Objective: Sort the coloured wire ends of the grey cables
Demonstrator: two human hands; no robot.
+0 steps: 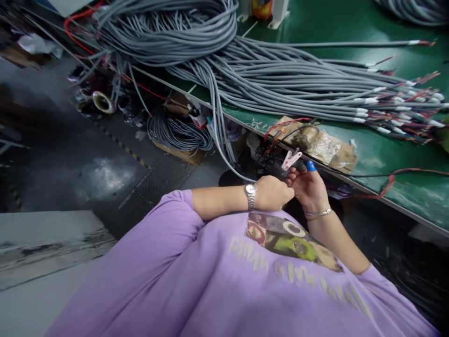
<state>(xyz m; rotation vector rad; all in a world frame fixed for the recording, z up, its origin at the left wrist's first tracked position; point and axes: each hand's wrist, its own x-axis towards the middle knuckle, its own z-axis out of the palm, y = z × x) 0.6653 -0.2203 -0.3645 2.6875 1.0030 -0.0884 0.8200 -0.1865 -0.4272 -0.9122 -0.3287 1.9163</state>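
Note:
My left hand [273, 193], with a silver watch at the wrist, is closed in a fist around the end of a grey cable [229, 164] that hangs down from the bench. Thin wire ends show faintly by its fingertips. Close beside it, my right hand [312, 189] has its palm turned up, the thumb raised apart and the other fingers loosely bent. A blue cover sits on that thumb, and a dark one seems to be on another finger. A pink clothespin [291, 160] stands just beyond these fingers at the bench edge.
Many grey cables [287, 77] lie along the green bench [379, 154], stripped ends to the right, with a large coil [168, 32] at the left. A taped wooden block [322, 145] sits at the edge. Below are another cable coil [178, 133] and wire spools [103, 102].

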